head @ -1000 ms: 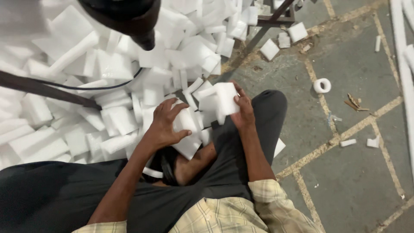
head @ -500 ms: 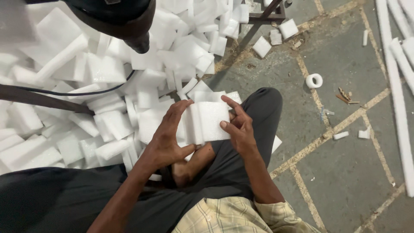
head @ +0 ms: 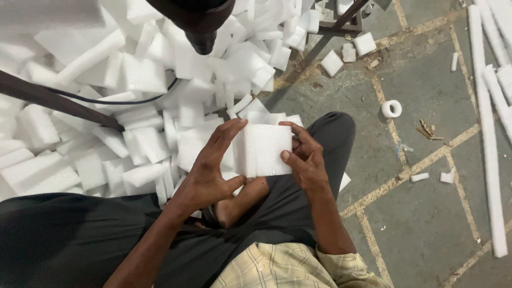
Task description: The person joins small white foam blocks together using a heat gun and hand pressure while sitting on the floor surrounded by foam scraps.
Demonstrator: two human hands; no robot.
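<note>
I hold a stack of white foam blocks upright between both hands, above my lap. My left hand presses its fingers flat against the stack's left side. My right hand grips the right side, thumb on the front face. Below the hands lie my dark trousers and a bare foot.
A large pile of loose white foam pieces covers the floor at left and ahead. A dark machine part hangs at the top with a black cable. The grey tiled floor at right holds a tape roll, long foam strips and scraps.
Both hands have drawn the foam blocks in from the pile and squared them into one neat stack held between the palms.
</note>
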